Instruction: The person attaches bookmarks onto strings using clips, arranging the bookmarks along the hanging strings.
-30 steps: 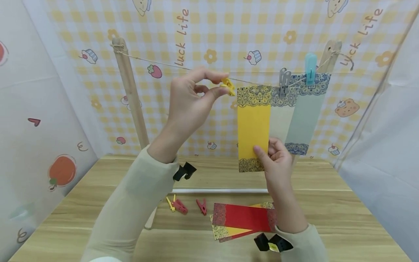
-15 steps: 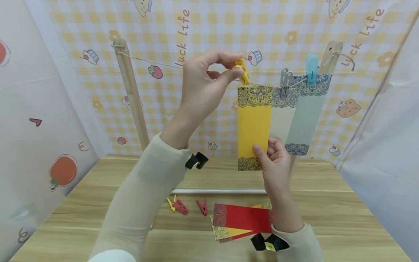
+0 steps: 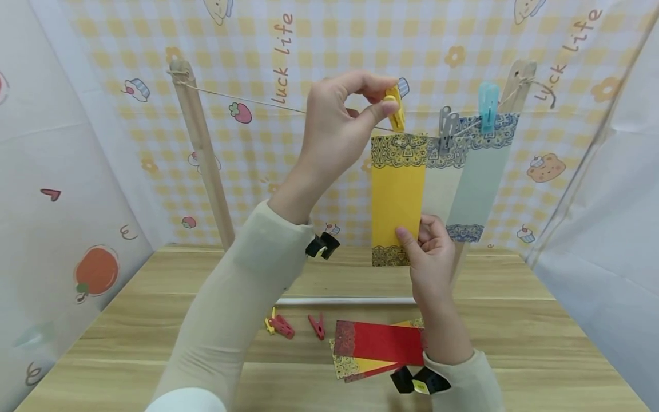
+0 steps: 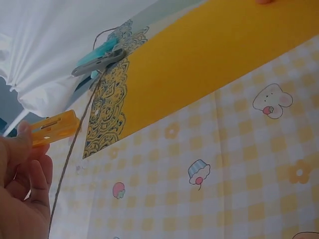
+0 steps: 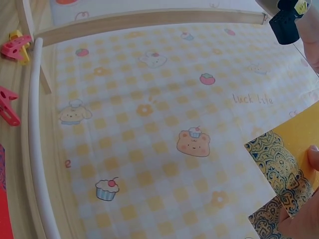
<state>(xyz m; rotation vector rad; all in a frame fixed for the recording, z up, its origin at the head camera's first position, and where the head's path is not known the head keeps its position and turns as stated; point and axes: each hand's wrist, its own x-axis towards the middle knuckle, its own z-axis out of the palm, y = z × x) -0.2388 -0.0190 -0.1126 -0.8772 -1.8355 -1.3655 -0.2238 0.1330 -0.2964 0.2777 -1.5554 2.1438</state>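
Between thumb and fingers my left hand pinches a yellow clothespin, just above the top edge of a yellow card. The left wrist view has the clothespin beside the string, apart from the card's lace-patterned end. Low on the card, my right hand holds it upright with the thumb in front. Its top border lies at the string. Behind it hang a cream card, under a grey clothespin, and a pale green card, under a blue clothespin.
Wooden posts carry the string at both sides, joined low down by a white rod. On the table lie red clothespins, a yellow clothespin and a stack topped by a red card. A checked cloth hangs behind.
My left hand has moved right and up with the yellow clothespin, from left of the yellow card to above its top edge. The right hand and card have hardly moved.
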